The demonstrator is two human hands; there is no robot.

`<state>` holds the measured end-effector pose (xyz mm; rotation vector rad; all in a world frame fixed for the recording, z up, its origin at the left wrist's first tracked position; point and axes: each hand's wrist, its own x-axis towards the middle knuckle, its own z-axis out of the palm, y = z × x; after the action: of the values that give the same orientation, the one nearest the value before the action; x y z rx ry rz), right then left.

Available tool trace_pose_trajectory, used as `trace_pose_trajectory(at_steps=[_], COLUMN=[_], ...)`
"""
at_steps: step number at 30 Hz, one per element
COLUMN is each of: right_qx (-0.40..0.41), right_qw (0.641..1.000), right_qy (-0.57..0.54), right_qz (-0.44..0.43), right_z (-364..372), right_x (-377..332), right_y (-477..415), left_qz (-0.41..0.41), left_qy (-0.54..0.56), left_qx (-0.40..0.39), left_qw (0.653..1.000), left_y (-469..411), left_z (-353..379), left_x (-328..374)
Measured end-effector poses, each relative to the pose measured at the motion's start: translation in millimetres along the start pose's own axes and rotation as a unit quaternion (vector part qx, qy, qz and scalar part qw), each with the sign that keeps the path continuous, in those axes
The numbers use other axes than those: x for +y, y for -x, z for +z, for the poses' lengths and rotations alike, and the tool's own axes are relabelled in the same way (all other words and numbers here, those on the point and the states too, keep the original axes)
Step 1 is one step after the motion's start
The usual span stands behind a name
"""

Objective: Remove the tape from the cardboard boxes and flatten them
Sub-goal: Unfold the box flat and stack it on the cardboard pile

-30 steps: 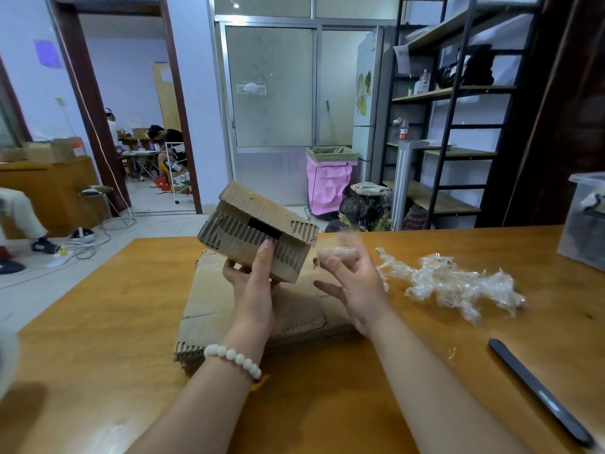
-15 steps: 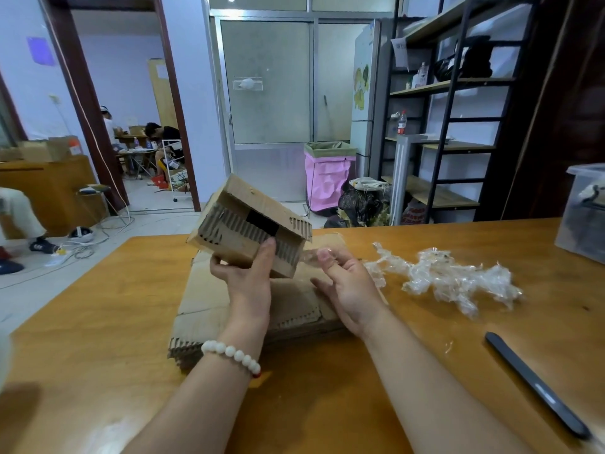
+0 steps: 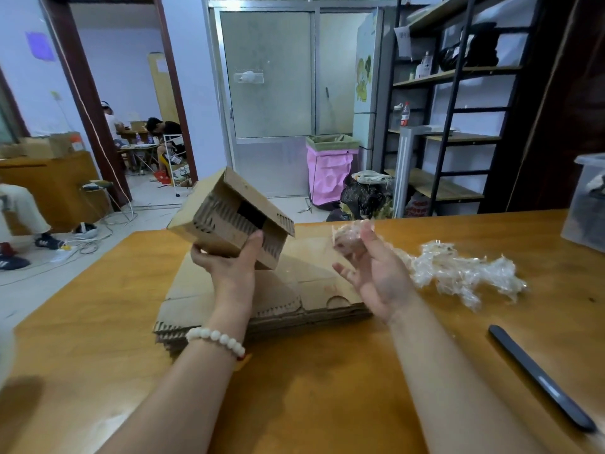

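Crumpled tape wad (image 3: pixel 347 240) higher; box (image 3: pixel 226 221) tilted

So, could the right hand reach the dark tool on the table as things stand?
Probably yes: only bare table lies between the right hand and the dark tool, though its fingers hold a tape wad to drop first.

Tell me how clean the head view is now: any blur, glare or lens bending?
Head view: the wad of tape in the right hand is motion-blurred; the small box in the left hand reads sharper; the wide lens slants the door frame near the left edge; a pale unfocused blob sits at the lower left border.
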<state>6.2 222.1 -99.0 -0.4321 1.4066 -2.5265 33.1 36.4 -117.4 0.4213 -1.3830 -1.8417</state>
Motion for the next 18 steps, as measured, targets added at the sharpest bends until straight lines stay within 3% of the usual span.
trace_pose_trajectory(at_steps=[5,11,18], right_qx=[0.105,0.153,0.286], right_qw=[0.98,0.949,0.89], right_qy=[0.165,0.271,0.331], right_qz=[-0.029,-0.055,-0.13], right_z=[-6,-9,-29], right_x=[11,19,9], right_y=[-10,-10,-16], left_qz=[0.009,0.021,0.021], left_qy=[-0.011,-0.013,-0.039], left_qx=[-0.028,-0.041,-0.059], left_qw=[1.0,0.999,0.997], left_y=[5,8,13], left_z=[3,3,1], left_x=[-2,-3,-4])
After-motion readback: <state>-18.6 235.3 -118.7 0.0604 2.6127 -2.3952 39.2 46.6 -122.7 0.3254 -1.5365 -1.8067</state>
